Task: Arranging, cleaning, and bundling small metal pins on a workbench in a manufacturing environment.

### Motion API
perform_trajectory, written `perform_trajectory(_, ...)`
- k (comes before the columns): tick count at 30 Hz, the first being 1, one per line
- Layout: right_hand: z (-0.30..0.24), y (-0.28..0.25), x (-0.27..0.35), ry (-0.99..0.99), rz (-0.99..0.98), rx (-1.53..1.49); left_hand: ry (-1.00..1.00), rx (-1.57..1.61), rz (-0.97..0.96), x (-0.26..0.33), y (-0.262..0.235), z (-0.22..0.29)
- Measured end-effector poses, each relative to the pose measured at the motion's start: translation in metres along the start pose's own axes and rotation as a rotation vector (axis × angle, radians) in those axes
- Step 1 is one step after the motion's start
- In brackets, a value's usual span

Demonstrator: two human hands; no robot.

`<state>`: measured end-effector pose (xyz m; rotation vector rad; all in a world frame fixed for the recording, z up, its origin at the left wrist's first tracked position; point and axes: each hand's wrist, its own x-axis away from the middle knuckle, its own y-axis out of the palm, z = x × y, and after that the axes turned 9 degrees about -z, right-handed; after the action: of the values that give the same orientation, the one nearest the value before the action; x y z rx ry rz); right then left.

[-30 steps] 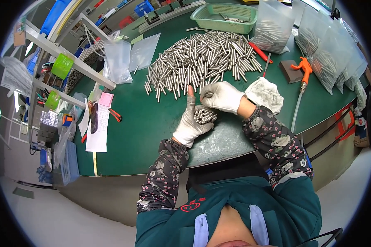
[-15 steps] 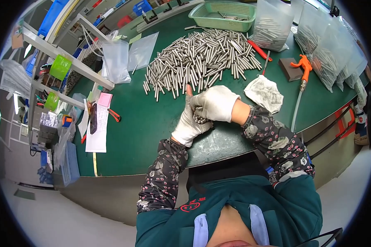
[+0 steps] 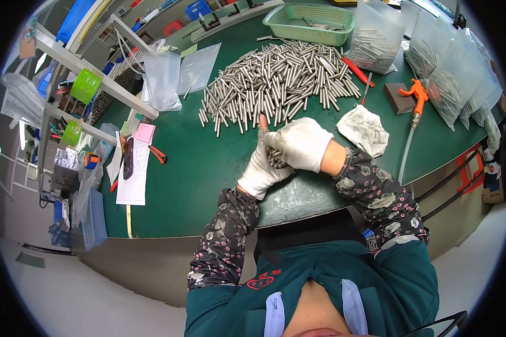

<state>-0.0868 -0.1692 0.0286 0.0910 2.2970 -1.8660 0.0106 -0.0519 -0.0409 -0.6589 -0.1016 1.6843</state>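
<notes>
So compared with a second ago, the right hand [image 3: 305, 144] has come in over the bundle of metal rods [image 3: 274, 159], and it now covers a good part of the rod ends that were showing before. Left hand [image 3: 262, 170] is wrapped around that bundle, fingers closed under and around it, thumb sticking up and away from the body with its tip poking out of the white glove. The right one's gloved too, fingers curled down right at the bundle; its fingertips are hidden, so honestly I can't tell if it's pinching a rod or just pressing on them. Both forearms come up in flowery sleeves [image 3: 222, 233] and angle inward, the right wrist bent toward the left. The bundle's above the near part of the green table [image 3: 191, 185], just this side of the big loose rod pile [image 3: 281, 81].
</notes>
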Motion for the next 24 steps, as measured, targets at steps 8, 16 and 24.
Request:
perform_trajectory(8, 0.0, -0.016, -0.002, 0.046, 0.015, -0.07, 0.005, 0.173, 0.004, 0.001, -0.003, 0.008)
perform_trajectory(16, -0.001, -0.001, -0.005, 0.079, 0.072, -0.17, -0.033, 0.363, 0.015, 0.007, -0.004, -0.007)
perform_trajectory(24, 0.04, -0.016, 0.02, 0.48, 0.437, -1.552, -0.161, 0.315, 0.025, 0.007, -0.005, 0.01)
